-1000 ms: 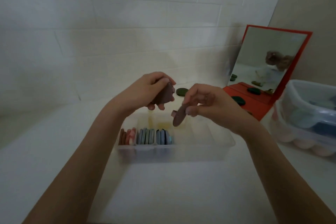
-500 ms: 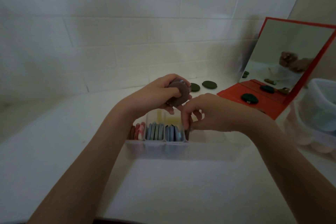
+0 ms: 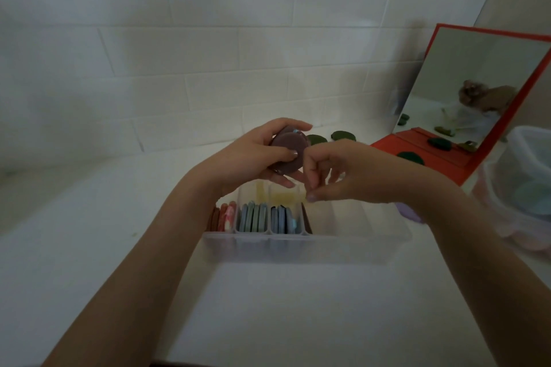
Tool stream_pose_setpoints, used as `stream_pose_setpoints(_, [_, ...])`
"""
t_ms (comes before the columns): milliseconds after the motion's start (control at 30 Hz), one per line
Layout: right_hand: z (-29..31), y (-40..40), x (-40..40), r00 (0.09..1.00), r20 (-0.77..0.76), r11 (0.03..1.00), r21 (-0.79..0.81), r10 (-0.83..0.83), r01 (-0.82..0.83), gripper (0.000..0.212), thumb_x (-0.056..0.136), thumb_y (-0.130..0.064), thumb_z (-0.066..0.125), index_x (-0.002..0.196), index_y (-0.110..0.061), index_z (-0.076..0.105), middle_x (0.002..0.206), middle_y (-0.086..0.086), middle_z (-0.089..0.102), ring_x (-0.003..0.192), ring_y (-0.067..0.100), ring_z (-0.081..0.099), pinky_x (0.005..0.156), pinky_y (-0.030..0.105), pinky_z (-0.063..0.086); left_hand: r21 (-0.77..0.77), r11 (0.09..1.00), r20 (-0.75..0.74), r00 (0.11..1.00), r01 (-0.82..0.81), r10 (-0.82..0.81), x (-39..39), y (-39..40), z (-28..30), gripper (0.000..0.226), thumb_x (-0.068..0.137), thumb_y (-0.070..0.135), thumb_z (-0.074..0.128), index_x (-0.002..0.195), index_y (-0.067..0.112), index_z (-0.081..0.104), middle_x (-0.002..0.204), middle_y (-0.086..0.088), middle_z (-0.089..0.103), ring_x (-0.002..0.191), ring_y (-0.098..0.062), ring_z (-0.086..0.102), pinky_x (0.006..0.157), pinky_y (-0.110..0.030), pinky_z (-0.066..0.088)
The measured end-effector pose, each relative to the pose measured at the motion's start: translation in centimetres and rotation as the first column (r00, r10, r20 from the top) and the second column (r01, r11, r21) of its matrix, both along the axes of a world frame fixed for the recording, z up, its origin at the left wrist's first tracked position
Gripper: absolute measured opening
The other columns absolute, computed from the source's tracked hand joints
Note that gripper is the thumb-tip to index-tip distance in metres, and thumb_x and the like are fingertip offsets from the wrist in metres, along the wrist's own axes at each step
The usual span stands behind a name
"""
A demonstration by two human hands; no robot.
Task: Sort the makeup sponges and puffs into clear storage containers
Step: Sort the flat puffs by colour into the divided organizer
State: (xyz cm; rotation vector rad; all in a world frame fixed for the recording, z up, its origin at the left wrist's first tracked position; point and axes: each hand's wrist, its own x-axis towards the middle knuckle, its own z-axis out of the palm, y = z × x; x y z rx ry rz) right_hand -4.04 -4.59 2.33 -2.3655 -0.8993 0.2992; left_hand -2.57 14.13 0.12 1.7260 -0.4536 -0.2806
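Gone from the right hand [image 3: 337, 171] is the brown puff it carried a moment ago; a dark brown edge now stands in the divided clear container [image 3: 307, 247], in the compartment just right of the blue pads [image 3: 281, 219]. That reads as one more puff filed. The right hand has lifted back up and its fingertips are reaching toward the stack in the left hand [image 3: 253, 155], fingers loosely curled, nothing visibly between them yet.

Left hand next: it grips a small stack of round brown puffs [image 3: 288, 153], thumb across the front face, fingers wrapped behind. The stack's flat faces point toward the camera and slightly right, so it sits on edge, above the container's far side.

Down in the container, every pad stands upright on its rim, faces turned left-right, packed in a row along the container's long axis: reddish-pink ones [image 3: 225, 216] at the far left, grey-blue next, darker blue after that. The right-hand compartments look unfilled.

Out on the tabletop [image 3: 89, 247], two dark green puffs [image 3: 344, 135] lie flat behind the hands, unsorted.
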Motion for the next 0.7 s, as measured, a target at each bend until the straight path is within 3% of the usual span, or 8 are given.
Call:
stream_pose_setpoints(133, [-0.1, -0.2, 0.4, 0.993, 0.042, 0.974, 0.202, -0.111, 0.100, 0.024, 0.076, -0.012, 0.077, 0.073, -0.017, 0.054, 0.068, -0.005, 0.064, 0.060, 0.004, 0.060, 0.058, 0.014, 0.047, -0.025, 0.999, -0.005, 1.000, 0.027, -0.027, -0.2, 0.0, 0.1, 0.036, 0.093, 0.000, 0.050, 0.121, 0.022, 0.055, 0.117, -0.008, 0.058, 0.084, -0.027, 0.071, 0.064, -0.026, 0.057])
stream_pose_setpoints(267, [-0.9, 0.6, 0.7, 0.933, 0.155, 0.909, 0.324, -0.326, 0.264, 0.034, 0.074, -0.031, 0.076, 0.092, -0.021, 0.049, 0.073, 0.002, 0.061, 0.057, 0.007, 0.057, 0.050, 0.022, 0.051, 0.021, 0.997, -0.007, 0.998, 0.068, -0.068, -0.6, -0.2, 0.3, 0.021, 0.098, 0.023, 0.048, 0.118, 0.018, 0.052, 0.100, -0.009, 0.066, 0.083, -0.027, 0.070, 0.061, -0.028, 0.056])
stream_pose_setpoints(367, [-1.6, 1.2, 0.6, 0.920, 0.184, 0.909, 0.309, -0.346, 0.280, 0.041, 0.073, -0.031, 0.079, 0.100, -0.018, 0.051, 0.080, 0.001, 0.059, 0.061, 0.006, 0.056, 0.052, 0.016, 0.047, 0.007, 0.993, -0.050, 0.992, 0.114, -0.114, -0.8, -0.5, 0.3, 0.035, 0.099, 0.040, 0.037, 0.121, 0.014, 0.048, 0.095, -0.010, 0.067, 0.087, -0.028, 0.070, 0.063, -0.030, 0.055])
stream_pose_setpoints(500, [-1.6, 1.5, 0.4, 0.896, 0.272, 0.908, 0.334, -0.350, 0.253, 0.032, 0.070, -0.023, 0.081, 0.087, -0.017, 0.055, 0.083, -0.005, 0.059, 0.067, 0.010, 0.053, 0.060, 0.014, 0.042, -0.041, 0.994, -0.091, 0.990, 0.104, -0.107, -0.7, -0.5, 0.2, 0.050, 0.100, 0.046, 0.026, 0.124, 0.008, 0.047, 0.100, -0.014, 0.067, 0.090, -0.033, 0.070, 0.071, -0.034, 0.058])
stream_pose_setpoints(600, [-0.8, 1.1, 0.4, 0.913, 0.227, 0.893, 0.383, -0.338, 0.236, 0.029, 0.072, -0.017, 0.079, 0.092, -0.018, 0.058, 0.083, -0.002, 0.064, 0.067, 0.019, 0.059, 0.058, 0.023, 0.050, -0.062, 0.996, -0.068, 0.996, 0.059, -0.063, -0.7, -0.4, 0.2, 0.045, 0.101, 0.044, 0.029, 0.120, 0.009, 0.050, 0.097, -0.012, 0.068, 0.085, -0.031, 0.070, 0.068, -0.033, 0.058])
stream_pose_setpoints(700, [0.1, 0.3, 0.4, 0.933, 0.202, 0.898, 0.391, -0.298, 0.202, 0.022, 0.075, -0.009, 0.077, 0.088, -0.017, 0.061, 0.082, 0.003, 0.066, 0.064, 0.022, 0.062, 0.050, 0.022, 0.050, -0.052, 0.998, -0.016, 1.000, 0.025, -0.026, -0.8, -0.4, 0.3, 0.036, 0.101, 0.040, 0.033, 0.115, 0.013, 0.052, 0.097, -0.011, 0.068, 0.082, -0.028, 0.070, 0.063, -0.032, 0.056])
